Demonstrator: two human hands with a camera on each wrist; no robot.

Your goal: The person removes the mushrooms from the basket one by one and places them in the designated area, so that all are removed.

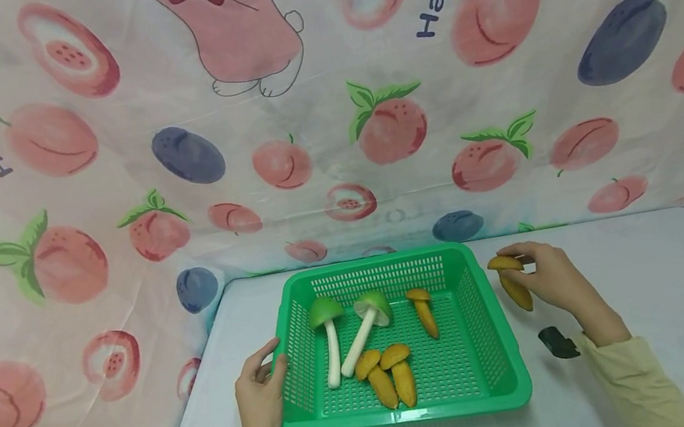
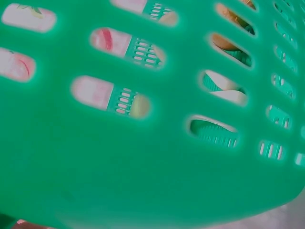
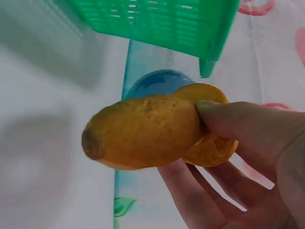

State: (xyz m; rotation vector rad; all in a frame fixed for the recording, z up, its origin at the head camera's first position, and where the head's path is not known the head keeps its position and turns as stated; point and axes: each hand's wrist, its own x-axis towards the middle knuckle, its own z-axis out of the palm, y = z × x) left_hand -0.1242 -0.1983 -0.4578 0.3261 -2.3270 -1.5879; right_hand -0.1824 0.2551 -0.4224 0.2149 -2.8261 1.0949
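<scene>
My right hand [image 1: 551, 279] pinches a yellow-brown mushroom [image 1: 515, 289] by its cap, just outside the right rim of a green plastic basket [image 1: 510, 358]. In the right wrist view the mushroom's thick stem [image 3: 143, 131] points left and the thumb presses near the cap. At the basket's left rim, my left hand [image 1: 261, 393] holds the edge with thumb and fingers. Inside the basket lie two green-capped mushrooms with white stems [image 1: 333, 350], a pair of yellow-brown mushrooms [image 1: 403, 376] side by side near the front, and another yellow-brown mushroom [image 1: 424, 315] farther back.
The basket stands on a white-covered table [image 1: 673, 283]. Behind and to the left hangs a cloth [image 1: 328, 113] printed with peaches and other fruit. The left wrist view is filled by the basket's slotted wall [image 2: 119, 162]. Black wrist-worn pieces [image 1: 558, 343] show at both wrists.
</scene>
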